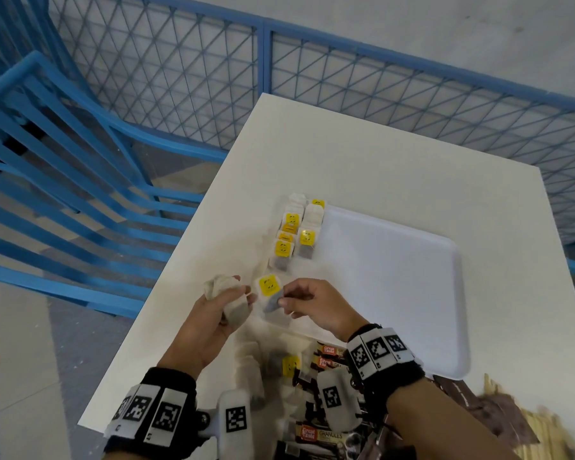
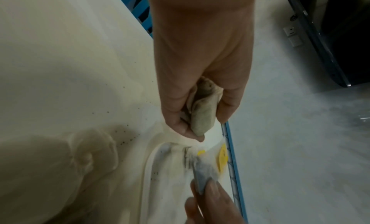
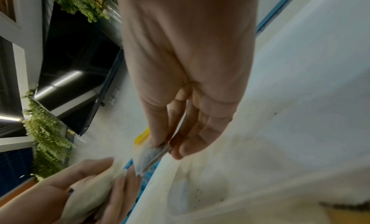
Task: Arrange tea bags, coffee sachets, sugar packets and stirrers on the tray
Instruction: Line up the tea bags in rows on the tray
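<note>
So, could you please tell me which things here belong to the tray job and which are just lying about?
Part of the job:
- white tray
- tea bags laid along its left edge
- tea bag pinched by the right hand
- bunch of tea bags in the left hand
- coffee sachets
- wooden stirrers

Just lying about:
- blue chair
- blue mesh fence

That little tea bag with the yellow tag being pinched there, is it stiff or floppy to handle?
Probably floppy: the tea bag hangs from a fingertip pinch of the right hand, its yellow tag dangling loose. Likely light. The bundle in the left hand looks crumpled, so likely crushable.
</note>
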The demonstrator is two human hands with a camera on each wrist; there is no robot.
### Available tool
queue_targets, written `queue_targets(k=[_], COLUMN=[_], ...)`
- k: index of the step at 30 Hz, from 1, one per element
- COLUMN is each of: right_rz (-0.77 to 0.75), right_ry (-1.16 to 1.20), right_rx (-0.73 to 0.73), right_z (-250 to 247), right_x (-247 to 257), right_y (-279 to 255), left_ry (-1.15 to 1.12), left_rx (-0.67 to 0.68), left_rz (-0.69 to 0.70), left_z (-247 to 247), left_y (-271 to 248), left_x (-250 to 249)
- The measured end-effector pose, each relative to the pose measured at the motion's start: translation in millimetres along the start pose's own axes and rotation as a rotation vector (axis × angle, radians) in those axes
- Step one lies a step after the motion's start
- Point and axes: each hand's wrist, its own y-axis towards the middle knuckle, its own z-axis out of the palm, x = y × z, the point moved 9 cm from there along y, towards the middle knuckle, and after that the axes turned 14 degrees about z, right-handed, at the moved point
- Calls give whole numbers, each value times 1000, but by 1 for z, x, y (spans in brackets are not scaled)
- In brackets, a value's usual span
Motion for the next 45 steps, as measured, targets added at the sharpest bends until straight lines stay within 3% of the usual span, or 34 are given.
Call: queue_targets(k=[6, 10, 29, 39, 41, 45], right_rz=[35, 56, 35, -28, -40, -16], right_ry=[40, 43, -94, -91, -98, -95], right_rx=[-319, -479, -643, -619, -507, -141], right_z=[-52, -76, -82, -68, -51, -2], right_x=[-7, -10, 4, 13, 18, 20], right_y=[11, 21, 40, 23, 20, 7], left_ry=[-119, -42, 132, 149, 163, 201], left_rx=[-2, 29, 55, 52, 53, 62], left_rz=[-31, -9, 13, 45, 52, 73], left_z=[-1, 3, 3, 7, 8, 12], left_y=[-3, -3, -5, -5, -6, -8], left_x=[-4, -6, -5, -9, -9, -10])
